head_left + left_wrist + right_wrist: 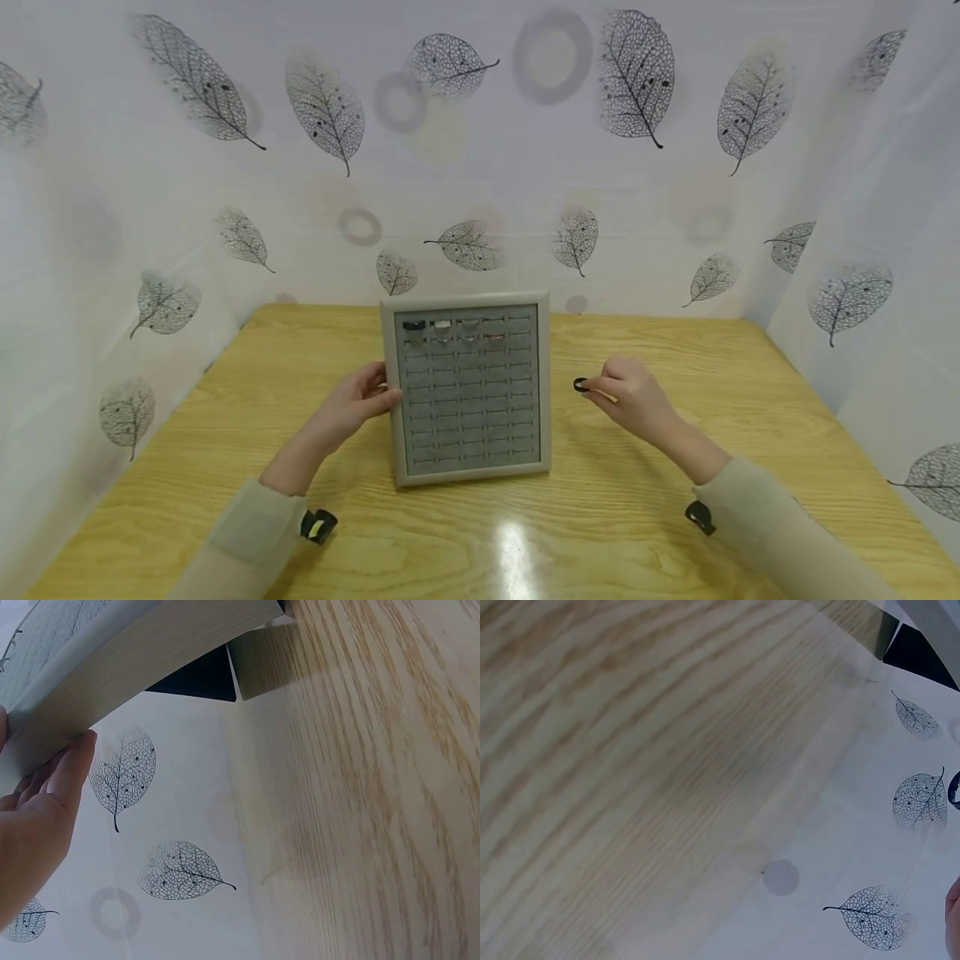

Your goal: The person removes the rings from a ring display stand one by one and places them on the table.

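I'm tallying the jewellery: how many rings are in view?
5. Four sit side by side in the top row of the tray: black ring, second ring, third ring, fourth ring. The right hand pinches the fifth ring. None seems hidden.

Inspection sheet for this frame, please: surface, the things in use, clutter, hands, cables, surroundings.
Surface: wooden table, glare spot near the front edge.
Things in use: grey ring tray propped at a tilt, a few rings in its top row; dark ring held off to the tray's right.
Clutter: nothing seen.
Hands: left hand holds the tray's left edge; right hand pinches the ring.
Cables: nothing seen; a small black clip at each sleeve.
Surroundings: leaf-print curtain on three sides.
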Motion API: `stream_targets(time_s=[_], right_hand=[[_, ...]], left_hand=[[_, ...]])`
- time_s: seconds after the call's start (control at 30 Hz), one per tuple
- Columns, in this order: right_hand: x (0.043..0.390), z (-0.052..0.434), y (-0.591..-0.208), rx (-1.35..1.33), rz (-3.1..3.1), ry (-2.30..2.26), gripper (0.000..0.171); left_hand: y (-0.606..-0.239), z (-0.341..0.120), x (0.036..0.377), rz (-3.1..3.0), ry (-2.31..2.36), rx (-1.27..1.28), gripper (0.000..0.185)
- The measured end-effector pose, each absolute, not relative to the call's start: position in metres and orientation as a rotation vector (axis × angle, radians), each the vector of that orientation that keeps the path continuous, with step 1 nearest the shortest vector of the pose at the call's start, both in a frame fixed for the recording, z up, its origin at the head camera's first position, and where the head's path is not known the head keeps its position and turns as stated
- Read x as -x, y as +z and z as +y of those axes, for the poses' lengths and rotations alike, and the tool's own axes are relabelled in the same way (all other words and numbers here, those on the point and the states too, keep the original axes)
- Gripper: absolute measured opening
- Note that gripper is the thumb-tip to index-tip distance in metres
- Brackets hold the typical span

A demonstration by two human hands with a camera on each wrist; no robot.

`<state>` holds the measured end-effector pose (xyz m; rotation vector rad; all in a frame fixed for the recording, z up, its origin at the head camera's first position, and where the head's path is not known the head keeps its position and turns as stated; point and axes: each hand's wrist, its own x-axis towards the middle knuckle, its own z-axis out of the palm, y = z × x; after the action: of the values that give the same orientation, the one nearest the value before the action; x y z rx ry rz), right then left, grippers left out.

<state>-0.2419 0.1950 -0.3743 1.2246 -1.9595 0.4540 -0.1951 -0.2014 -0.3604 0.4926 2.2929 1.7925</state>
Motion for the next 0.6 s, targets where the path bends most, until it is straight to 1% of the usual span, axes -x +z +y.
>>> stream_targets(time_s=[0.2,0.27,0.4,0.43,0.5,0.6], right_hand=[[0.245,0.194,-0.383,-1.265,-1.986,0.432,0.045],[0.246,0.194,-0.386,-1.277,-2.003,0.428,0.044],[0.247,0.195,-0.39,-1.298,-2.032,0.4,0.013],[0.247,0.195,-0.392,-1.302,-2.043,0.392,0.012],[0.248,0.195,-0.394,-1.309,-2.065,0.372,0.02],[0.249,0.193,-0.398,-1.328,-2.094,0.354,0.02]], left_hand=[[-0.36,-0.201,0.196,2.29,1.793,-0.5,0.062],[-0.36,-0.201,0.196,2.289,1.796,-0.504,0.062],[-0.36,-0.201,0.196,2.29,1.795,-0.497,0.061],[-0.36,-0.201,0.196,2.292,1.792,-0.496,0.062],[-0.36,-0.201,0.196,2.299,1.782,-0.489,0.062],[-0.359,-0.202,0.196,2.304,1.779,-0.484,0.062]])
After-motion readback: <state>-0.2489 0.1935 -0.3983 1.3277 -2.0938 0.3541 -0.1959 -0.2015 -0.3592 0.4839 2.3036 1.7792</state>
